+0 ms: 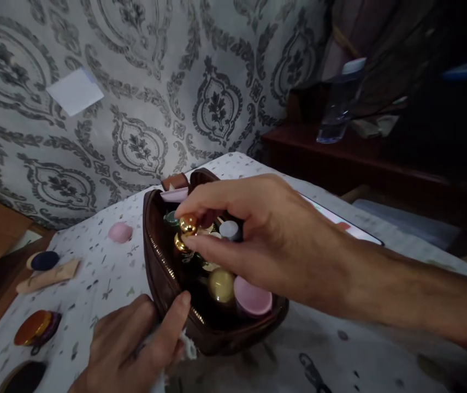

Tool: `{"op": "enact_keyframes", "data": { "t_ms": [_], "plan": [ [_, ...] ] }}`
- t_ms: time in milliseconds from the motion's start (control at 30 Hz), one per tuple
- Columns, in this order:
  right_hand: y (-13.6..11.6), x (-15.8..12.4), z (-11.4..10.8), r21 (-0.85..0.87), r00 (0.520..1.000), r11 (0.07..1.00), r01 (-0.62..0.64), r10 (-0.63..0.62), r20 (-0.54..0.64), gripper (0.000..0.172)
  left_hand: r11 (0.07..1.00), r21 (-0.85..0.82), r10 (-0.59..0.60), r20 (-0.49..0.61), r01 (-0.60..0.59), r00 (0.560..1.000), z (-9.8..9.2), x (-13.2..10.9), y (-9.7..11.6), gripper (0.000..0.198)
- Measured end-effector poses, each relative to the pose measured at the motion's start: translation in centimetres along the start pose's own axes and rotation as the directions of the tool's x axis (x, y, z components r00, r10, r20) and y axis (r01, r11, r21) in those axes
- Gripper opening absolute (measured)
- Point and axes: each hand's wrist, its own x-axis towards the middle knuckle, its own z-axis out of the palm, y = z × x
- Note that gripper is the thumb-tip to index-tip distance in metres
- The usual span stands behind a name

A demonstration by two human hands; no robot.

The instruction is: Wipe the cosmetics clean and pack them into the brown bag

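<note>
On my feed the right hand reaches into the open brown zip pouch, forefinger and thumb pinched on a small gold cap just beside a grey cap. The left hand grips the pouch's near rim, thumb pressed on the zipper edge, white cloth under it. The pouch sits on the speckled tablecloth with a pink lid and a round gold lid inside; any lettering is too small to read.
</note>
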Motion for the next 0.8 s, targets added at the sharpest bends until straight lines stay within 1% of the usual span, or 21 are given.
{"op": "enact_keyframes", "data": {
  "t_ms": [33,100,167,300,433,600,667,733,800],
  "plan": [
    [0.1,0.2,0.2,-0.030,0.999,1.000,0.000,0.001,0.034,0.015,1.000,-0.001,-0.011,-0.006,0.011,1.000,0.0,-0.1,0.0,0.029],
    [0.2,0.5,0.6,-0.096,0.995,0.995,0.009,0.001,0.099,0.013,1.000,0.012,0.004,-0.020,-0.004,1.000,0.0,-0.3,0.0,0.028],
    [0.1,0.8,0.9,-0.148,0.983,0.989,0.012,0.016,0.183,0.013,1.000,0.018,0.003,-0.031,-0.003,1.000,0.2,-0.5,0.0,0.029],
    [-0.1,1.5,1.3,-0.229,0.945,0.973,0.004,0.072,0.320,0.017,0.993,-0.027,-0.119,-0.065,0.118,0.991,0.5,-0.9,0.6,0.038],
    [-0.2,2.1,1.4,-0.251,0.929,0.966,0.056,0.042,0.369,0.019,0.985,-0.057,-0.169,-0.065,0.165,0.983,0.7,-0.9,1.1,0.051],
    [-0.1,2.6,1.9,-0.274,0.914,0.957,0.100,0.021,0.406,0.018,0.980,-0.098,-0.181,-0.070,0.173,0.981,0.7,-0.3,1.4,0.054],
    [0.0,2.7,2.3,-0.292,0.901,0.951,0.106,0.033,0.433,0.019,0.979,-0.098,-0.184,-0.079,0.176,0.980,0.7,-0.3,1.4,0.055],
    [0.3,2.8,2.5,-0.306,0.889,0.945,0.114,0.041,0.457,0.020,0.980,-0.101,-0.177,-0.075,0.169,0.981,0.7,-0.4,1.3,0.049],
    [0.3,2.8,2.4,-0.309,0.886,0.942,0.131,0.029,0.462,0.020,0.982,-0.103,-0.165,-0.064,0.158,0.984,0.6,-0.5,1.1,0.038]
  ]
}}
